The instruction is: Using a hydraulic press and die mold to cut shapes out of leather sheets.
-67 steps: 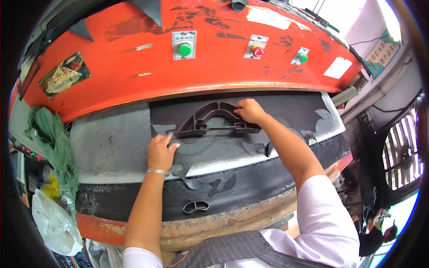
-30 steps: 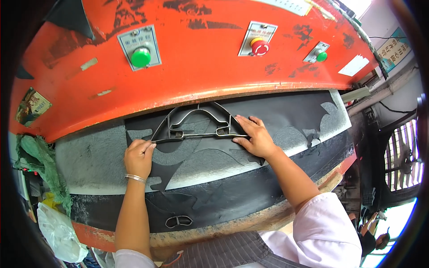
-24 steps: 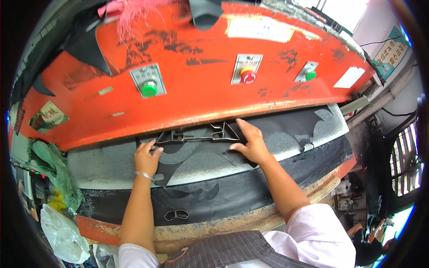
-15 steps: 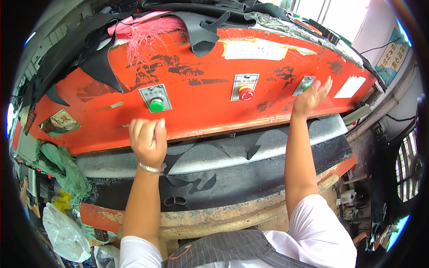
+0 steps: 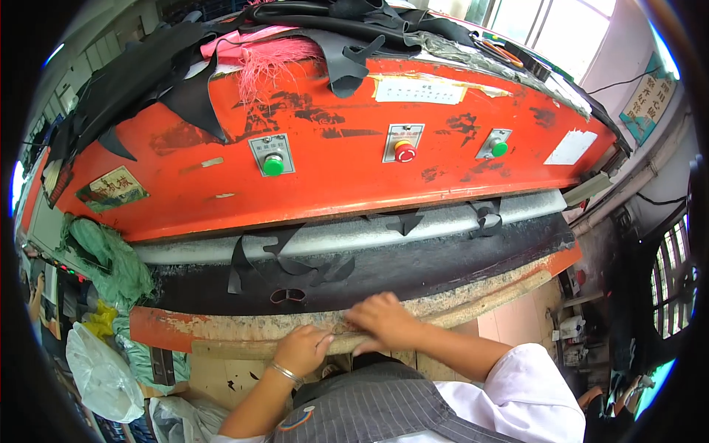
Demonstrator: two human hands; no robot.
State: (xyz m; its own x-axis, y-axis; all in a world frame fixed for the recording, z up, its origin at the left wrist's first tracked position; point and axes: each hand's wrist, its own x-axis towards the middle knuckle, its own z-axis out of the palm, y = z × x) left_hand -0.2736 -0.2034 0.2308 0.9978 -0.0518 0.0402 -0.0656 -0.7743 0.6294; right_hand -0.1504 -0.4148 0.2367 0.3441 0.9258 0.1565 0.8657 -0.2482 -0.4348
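Observation:
My left hand (image 5: 305, 349) is at the worn wooden front edge (image 5: 244, 329) of a red machine, its fingers curled in. What they hold, if anything, is hidden. To its right, my right hand (image 5: 385, 323) lies over the same edge, fingers stretched toward the left and thumb apart. Just beyond the hands, a small dark-rimmed cutting die (image 5: 287, 296) sits on the black bed (image 5: 413, 262). Scraps of black sheet (image 5: 317, 270) lie behind it, some draped over the pale grey bar (image 5: 443, 220).
The red front panel (image 5: 332, 170) carries a left green button (image 5: 273, 165), a red button (image 5: 405, 151) and a right green button (image 5: 500, 149). Black sheets (image 5: 148, 66) and pink fringed material (image 5: 277, 63) hang over its top. A clear plastic bag (image 5: 103, 373) stands at lower left.
Both hands have dropped from in front of the panel, near the green buttons, to the wooden front edge and come close together. More black scraps now show on the bed and bar.

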